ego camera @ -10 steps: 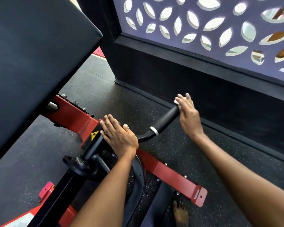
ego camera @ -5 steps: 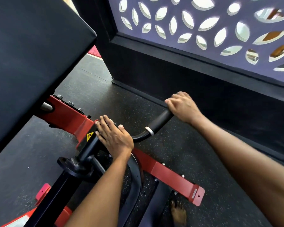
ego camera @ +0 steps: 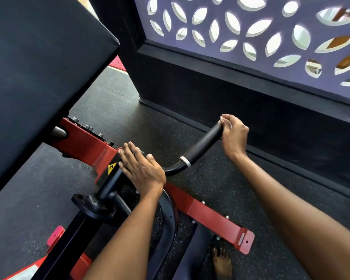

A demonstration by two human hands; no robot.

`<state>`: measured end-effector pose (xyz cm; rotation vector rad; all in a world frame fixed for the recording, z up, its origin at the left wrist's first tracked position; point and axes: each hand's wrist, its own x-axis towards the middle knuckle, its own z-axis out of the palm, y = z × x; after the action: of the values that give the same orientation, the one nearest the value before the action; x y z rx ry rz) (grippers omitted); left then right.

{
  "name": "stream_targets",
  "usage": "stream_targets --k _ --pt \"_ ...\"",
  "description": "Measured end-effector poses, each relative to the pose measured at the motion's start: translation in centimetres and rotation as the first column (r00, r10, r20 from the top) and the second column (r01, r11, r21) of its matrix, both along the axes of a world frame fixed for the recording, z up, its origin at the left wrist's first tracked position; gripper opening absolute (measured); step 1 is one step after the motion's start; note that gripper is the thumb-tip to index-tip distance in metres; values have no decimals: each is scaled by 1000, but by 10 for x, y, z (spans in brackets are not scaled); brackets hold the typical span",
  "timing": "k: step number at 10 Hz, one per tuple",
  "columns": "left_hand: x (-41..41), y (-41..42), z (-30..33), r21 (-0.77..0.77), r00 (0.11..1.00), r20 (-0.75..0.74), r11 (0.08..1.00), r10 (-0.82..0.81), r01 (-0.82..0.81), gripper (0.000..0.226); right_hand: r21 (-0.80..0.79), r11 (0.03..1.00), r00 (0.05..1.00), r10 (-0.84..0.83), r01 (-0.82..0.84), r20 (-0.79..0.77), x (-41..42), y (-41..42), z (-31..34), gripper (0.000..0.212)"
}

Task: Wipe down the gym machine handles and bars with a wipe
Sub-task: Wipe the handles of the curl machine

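Observation:
A black foam-covered handle (ego camera: 202, 143) with a silver ring rises to the right from a curved black bar on the machine. My right hand (ego camera: 233, 134) grips the handle's far end, fingers curled over the tip. A small pale bit shows under those fingers; I cannot tell whether it is a wipe. My left hand (ego camera: 141, 168) rests flat with straight fingers on the thick black bar (ego camera: 109, 182) where it meets the red frame (ego camera: 83, 140), beside a yellow warning sticker.
A large black pad (ego camera: 38, 77) fills the upper left. A dark wall base (ego camera: 210, 91) under a purple cut-out screen runs close behind the handle. A red floor bracket (ego camera: 216, 219) lies below, and a bare foot (ego camera: 221, 261) stands on the rubber floor.
My right hand went from straight fingers at the handle's end to fingers curled round the tip. The left hand stayed on the bar.

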<state>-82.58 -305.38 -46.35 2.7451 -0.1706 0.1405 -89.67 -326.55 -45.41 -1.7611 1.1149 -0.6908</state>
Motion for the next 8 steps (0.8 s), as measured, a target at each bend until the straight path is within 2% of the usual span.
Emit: stream_targets --k 1,2,3,4,5,6,7,8 --pt "0 0 0 8 1000 1 1000 -1 1 66 139 980 988 152 -145 -40 5 -15 0 23" --pt "0 0 0 17 1000 -9 1000 0 0 67 553 832 996 68 -28 -52 18 -28 -7 37" --pt "-1 0 1 9 1000 -9 1000 -4 4 65 786 613 973 -221 81 72 20 -15 -5 39" --pt "-1 0 1 10 1000 -14 1000 -1 1 61 916 397 896 -427 66 121 23 29 16 56" --pt "-1 0 2 7 1000 -12 1000 2 -2 61 935 352 881 -451 33 139 21 93 22 56" --pt "-1 0 2 7 1000 -12 1000 4 -4 61 927 376 917 -371 4 147 -8 134 25 31" --pt "-1 -1 2 5 1000 -8 1000 2 -2 61 678 719 929 -339 155 147 -35 109 30 27" --pt "-1 -1 1 4 1000 -10 1000 3 -3 61 90 979 965 -195 182 175 -39 46 26 31"
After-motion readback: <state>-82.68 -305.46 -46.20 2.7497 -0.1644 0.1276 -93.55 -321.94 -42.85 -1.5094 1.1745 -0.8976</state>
